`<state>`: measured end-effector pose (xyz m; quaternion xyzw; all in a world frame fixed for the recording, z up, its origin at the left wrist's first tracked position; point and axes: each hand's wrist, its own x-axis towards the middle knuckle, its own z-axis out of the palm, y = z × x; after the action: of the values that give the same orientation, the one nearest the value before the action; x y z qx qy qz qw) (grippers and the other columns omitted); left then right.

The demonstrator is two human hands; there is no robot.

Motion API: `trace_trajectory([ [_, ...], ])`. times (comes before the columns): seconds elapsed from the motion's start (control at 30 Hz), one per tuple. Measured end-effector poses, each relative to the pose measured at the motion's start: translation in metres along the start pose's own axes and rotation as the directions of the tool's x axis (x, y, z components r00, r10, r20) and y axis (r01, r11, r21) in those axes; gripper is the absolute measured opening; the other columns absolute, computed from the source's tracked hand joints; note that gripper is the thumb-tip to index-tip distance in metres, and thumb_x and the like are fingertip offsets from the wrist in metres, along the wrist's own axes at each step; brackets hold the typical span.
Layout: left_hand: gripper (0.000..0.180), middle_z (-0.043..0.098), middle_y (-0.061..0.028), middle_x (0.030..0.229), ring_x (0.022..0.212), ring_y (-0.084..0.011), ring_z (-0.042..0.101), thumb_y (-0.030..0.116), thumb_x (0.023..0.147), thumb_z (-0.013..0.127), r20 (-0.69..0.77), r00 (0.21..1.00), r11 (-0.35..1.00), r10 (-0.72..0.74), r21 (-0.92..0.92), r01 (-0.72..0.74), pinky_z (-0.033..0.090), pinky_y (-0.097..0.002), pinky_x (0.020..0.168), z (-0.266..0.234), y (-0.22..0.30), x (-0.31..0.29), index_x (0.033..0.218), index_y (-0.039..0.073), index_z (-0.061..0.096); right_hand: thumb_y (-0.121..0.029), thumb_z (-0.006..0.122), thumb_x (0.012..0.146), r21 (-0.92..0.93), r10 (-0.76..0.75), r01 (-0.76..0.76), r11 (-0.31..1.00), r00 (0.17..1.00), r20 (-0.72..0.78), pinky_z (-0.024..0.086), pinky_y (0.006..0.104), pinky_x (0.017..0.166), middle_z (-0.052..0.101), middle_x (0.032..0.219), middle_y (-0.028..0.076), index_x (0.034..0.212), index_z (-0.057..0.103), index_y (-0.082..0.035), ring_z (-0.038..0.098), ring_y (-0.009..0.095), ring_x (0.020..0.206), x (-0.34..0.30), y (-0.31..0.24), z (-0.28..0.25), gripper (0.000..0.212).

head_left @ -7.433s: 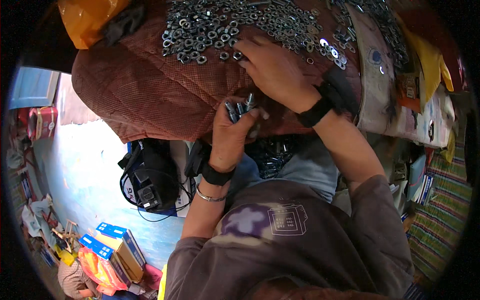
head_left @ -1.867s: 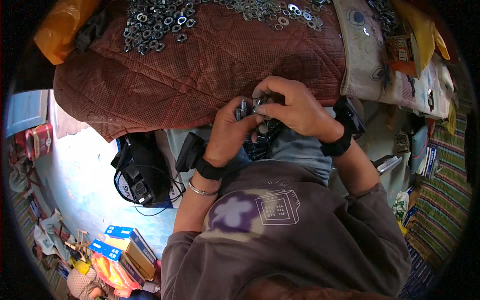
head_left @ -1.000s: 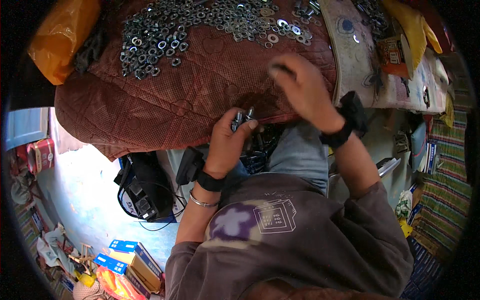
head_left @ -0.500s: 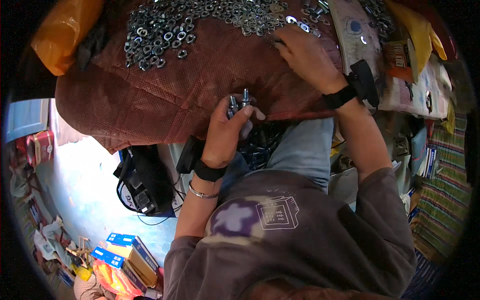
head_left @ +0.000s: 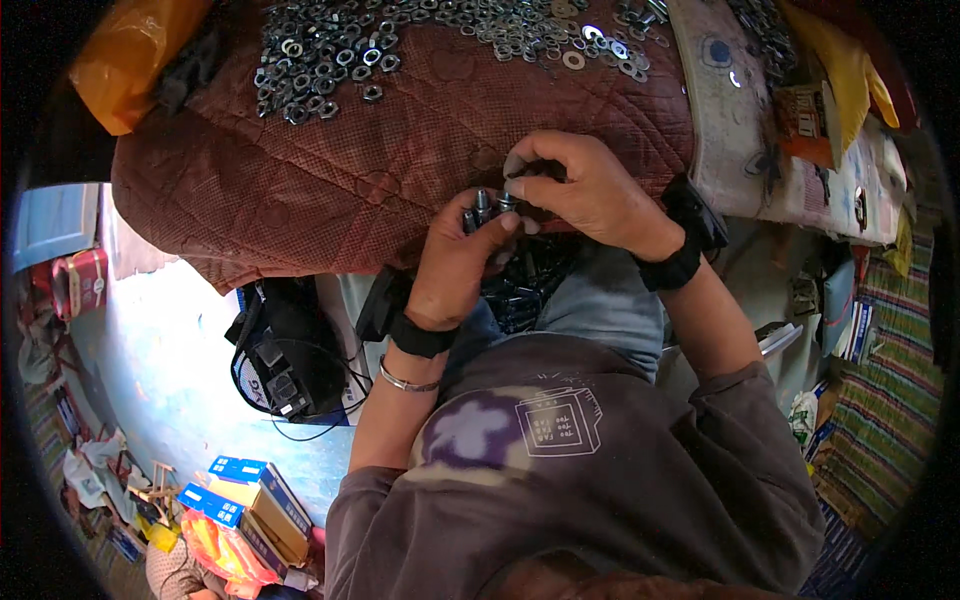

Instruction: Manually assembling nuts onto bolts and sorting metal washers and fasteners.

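My left hand (head_left: 450,270) is closed around several metal bolts (head_left: 482,203), their threaded ends pointing up, at the near edge of the dark red quilted cloth (head_left: 330,185). Over one of these bolts, my right hand (head_left: 597,195) has its thumb and forefinger brought together at the tip. Whatever sits between those fingertips is too small and hidden to make out. Beyond the hands, on the cloth, lie a heap of hex nuts (head_left: 325,70) and, to its right, a spread of flat washers (head_left: 573,60).
More loose bolts (head_left: 645,12) lie at the far right of the cloth. A pale board (head_left: 715,120) and an open carton (head_left: 805,115) stand to the right. Below the cloth, dark pieces in black plastic (head_left: 520,285) sit by my lap. A black bag (head_left: 290,370) is at the left.
My right hand has come back from the washers toward me, and its fingertips now meet at a bolt in my left hand. The left hand has stayed nearly in place, holding the bolts.
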<state>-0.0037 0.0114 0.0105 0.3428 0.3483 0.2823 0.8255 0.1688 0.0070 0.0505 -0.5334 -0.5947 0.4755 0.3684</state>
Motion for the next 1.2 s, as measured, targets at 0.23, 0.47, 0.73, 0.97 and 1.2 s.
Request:
trace_trajectory([
  [0.23, 0.012, 0.06, 0.0022, 0.081, 0.065, -0.0028, 0.052, 0.009, 0.086, 0.057, -0.101, 0.994, 0.993, -0.031, 0.109, 0.042, 0.041, -0.0167, 0.054, 0.001, 0.0, -0.004, 0.098, 0.005, 0.057, -0.017, 0.061, 0.076, -0.255, 0.004, 0.015, 0.967, 0.997, 0.072, 0.045, 0.0351, 0.055, 0.06, 0.067, 0.016, 0.082, 0.058, 0.002, 0.06, 0.026, 0.058, 0.005, -0.009, 0.001, 0.02],
  [0.47, 0.01, 0.061, 0.0003, 0.077, 0.058, -0.0027, 0.049, 0.01, 0.088, 0.054, -0.1, 0.992, 0.996, 0.08, 0.04, -0.076, 0.038, -0.0159, 0.05, 0.001, -0.004, -0.002, 0.097, 0.005, 0.055, -0.017, 0.061, 0.077, -0.224, 0.133, -0.105, 0.969, 0.985, 0.114, 0.046, 0.0363, 0.058, 0.06, 0.071, 0.018, 0.082, 0.059, 0.001, 0.061, 0.03, 0.065, 0.011, -0.019, -0.001, 0.02],
  [0.73, 0.013, 0.062, -0.0015, 0.077, 0.054, -0.0032, 0.044, 0.016, 0.091, 0.051, -0.065, 0.995, 0.996, 0.08, 0.046, -0.077, 0.034, -0.0168, 0.046, -0.009, -0.002, -0.007, 0.099, 0.006, 0.052, -0.015, 0.059, 0.08, -0.499, -0.206, 0.028, 0.866, 0.929, -0.306, 0.047, 0.0392, 0.068, 0.061, 0.082, 0.02, 0.087, 0.059, 0.002, 0.059, 0.036, 0.079, 0.026, -0.001, -0.024, 0.019],
  [0.97, 0.013, 0.062, -0.004, 0.081, 0.057, -0.0031, 0.044, 0.013, 0.09, 0.051, -0.042, 0.994, 0.994, 0.106, 0.003, -0.106, 0.033, -0.017, 0.047, -0.009, 0.003, -0.006, 0.098, 0.003, 0.052, -0.015, 0.06, 0.08, -0.796, -0.379, -0.09, 0.599, 0.843, -0.382, 0.045, 0.0394, 0.072, 0.059, 0.092, 0.019, 0.1, 0.057, 0.0, 0.056, 0.037, 0.084, 0.043, 0.033, -0.058, 0.025],
  [1.2, 0.014, 0.064, -0.0056, 0.086, 0.057, -0.0041, 0.045, 0.013, 0.088, 0.056, -0.155, 0.984, 0.994, 0.09, -0.05, -0.098, 0.033, -0.0168, 0.047, -0.013, 0.017, -0.005, 0.099, 0.005, 0.053, -0.014, 0.057, 0.08, -0.773, -0.509, 0.166, 0.612, 0.831, -0.225, 0.045, 0.0449, 0.076, 0.056, 0.094, 0.019, 0.103, 0.054, -0.002, 0.054, 0.038, 0.089, 0.05, 0.009, -0.019, 0.026],
])
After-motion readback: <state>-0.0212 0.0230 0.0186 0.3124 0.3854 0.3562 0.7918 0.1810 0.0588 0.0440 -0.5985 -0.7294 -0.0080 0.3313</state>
